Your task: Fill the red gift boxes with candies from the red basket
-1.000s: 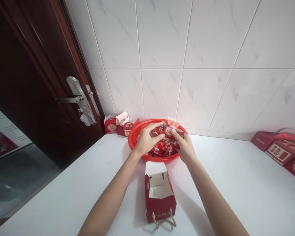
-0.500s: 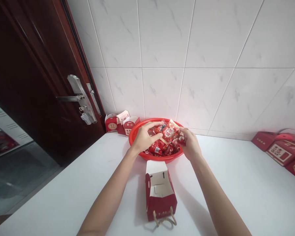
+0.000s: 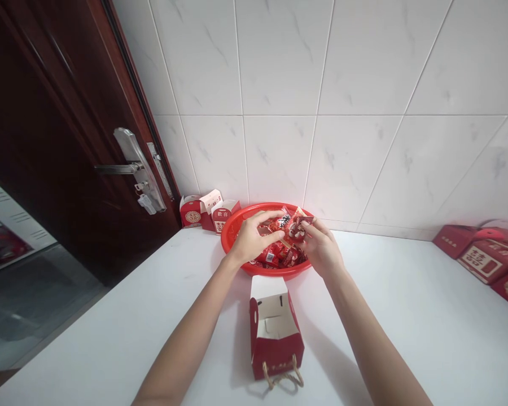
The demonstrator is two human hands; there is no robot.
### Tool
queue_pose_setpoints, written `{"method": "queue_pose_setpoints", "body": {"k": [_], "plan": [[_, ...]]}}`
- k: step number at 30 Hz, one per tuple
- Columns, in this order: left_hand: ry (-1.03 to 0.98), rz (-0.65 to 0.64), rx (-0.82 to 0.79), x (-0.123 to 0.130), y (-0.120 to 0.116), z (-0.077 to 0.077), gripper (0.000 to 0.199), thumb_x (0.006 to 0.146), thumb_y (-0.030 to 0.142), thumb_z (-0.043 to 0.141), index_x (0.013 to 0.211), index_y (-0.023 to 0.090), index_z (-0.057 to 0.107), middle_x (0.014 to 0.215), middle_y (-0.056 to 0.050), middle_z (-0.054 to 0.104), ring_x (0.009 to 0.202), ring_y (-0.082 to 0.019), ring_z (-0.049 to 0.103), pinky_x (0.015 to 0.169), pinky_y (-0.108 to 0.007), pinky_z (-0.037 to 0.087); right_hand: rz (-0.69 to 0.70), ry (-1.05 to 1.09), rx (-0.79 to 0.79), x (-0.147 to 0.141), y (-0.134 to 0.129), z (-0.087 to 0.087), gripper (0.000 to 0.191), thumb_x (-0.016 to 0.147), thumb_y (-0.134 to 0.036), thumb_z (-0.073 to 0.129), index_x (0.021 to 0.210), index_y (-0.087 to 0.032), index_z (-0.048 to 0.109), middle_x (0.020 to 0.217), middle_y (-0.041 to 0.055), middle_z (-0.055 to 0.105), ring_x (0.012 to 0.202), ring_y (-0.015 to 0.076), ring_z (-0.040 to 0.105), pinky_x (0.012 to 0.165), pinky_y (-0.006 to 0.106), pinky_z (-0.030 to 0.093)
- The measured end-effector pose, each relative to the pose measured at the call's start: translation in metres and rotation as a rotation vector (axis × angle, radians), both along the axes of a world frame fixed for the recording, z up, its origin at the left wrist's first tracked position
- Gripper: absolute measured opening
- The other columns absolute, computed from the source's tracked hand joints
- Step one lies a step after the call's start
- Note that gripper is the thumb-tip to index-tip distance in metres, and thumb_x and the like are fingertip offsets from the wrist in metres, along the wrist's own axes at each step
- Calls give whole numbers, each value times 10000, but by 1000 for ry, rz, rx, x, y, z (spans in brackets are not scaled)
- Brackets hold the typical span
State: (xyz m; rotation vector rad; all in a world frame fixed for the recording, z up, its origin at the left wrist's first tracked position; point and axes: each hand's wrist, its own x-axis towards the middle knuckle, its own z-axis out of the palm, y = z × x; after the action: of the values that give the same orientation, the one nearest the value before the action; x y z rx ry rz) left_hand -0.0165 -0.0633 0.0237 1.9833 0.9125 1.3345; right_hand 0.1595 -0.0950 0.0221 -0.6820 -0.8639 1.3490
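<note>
Over the basket [image 3: 280,272] beyond the open box [image 3: 277,354], the right hand [image 3: 327,255] pinches a packet [image 3: 298,230] that could slip from its fingertips onto the sweets [image 3: 271,257], while the left hand's [image 3: 248,242] grip is unclear.

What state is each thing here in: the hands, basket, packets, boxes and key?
Left hand: cupped over the basket; grip unclear.
Right hand: pinching a packet.
Oval red plastic basket: upright, holding packets.
Shiny red wrapped packets: sealed, as far as visible.
Dark-red cardboard box with rope handle: open, empty.
Red cardboard boxes at right: apparently closed.
White-tagged key: in the lock.
</note>
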Motion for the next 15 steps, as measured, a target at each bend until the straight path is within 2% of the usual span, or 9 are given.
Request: {"method": "queue_pose_setpoints", "body": {"k": [3,7,11,13,15], "plan": [[-12,-61,-35,2,0,-1,415,774,298,751,1184,249,708,1240,-74,695,1131,-245,644,875,-333,576,37,17,7,-1,0,-2,282,637,-362,861,802,-242,665,878,3,690,867,198,632,733,326,559],[-24,-83,-61,2,-1,0,518,760,323,774,1263,265,664,1271,-75,673,1159,-244,626,885,-329,572,8,28,3,-3,1,-4,305,620,-378,875,805,-234,680,815,-1,669,796,175,614,678,296,556],[-18,-130,-147,-13,6,4,644,751,367,782,1355,248,593,1187,-95,700,995,-226,691,857,-361,580,-53,17,8,-2,3,-6,308,611,-395,874,754,-224,661,729,-16,630,696,150,569,612,271,525],[-9,-83,-147,-28,14,4,536,775,403,749,1271,221,657,1155,-103,717,982,-236,700,883,-388,570,-96,16,17,0,4,-6,305,606,-398,870,726,-226,649,685,-29,602,647,137,538,584,265,504],[48,75,-93,-45,24,3,352,781,402,722,1067,199,751,1110,-108,743,1021,-261,696,942,-406,542,-137,7,33,2,5,-6,305,598,-402,868,709,-225,647,666,-37,584,619,122,508,564,248,471]]}}
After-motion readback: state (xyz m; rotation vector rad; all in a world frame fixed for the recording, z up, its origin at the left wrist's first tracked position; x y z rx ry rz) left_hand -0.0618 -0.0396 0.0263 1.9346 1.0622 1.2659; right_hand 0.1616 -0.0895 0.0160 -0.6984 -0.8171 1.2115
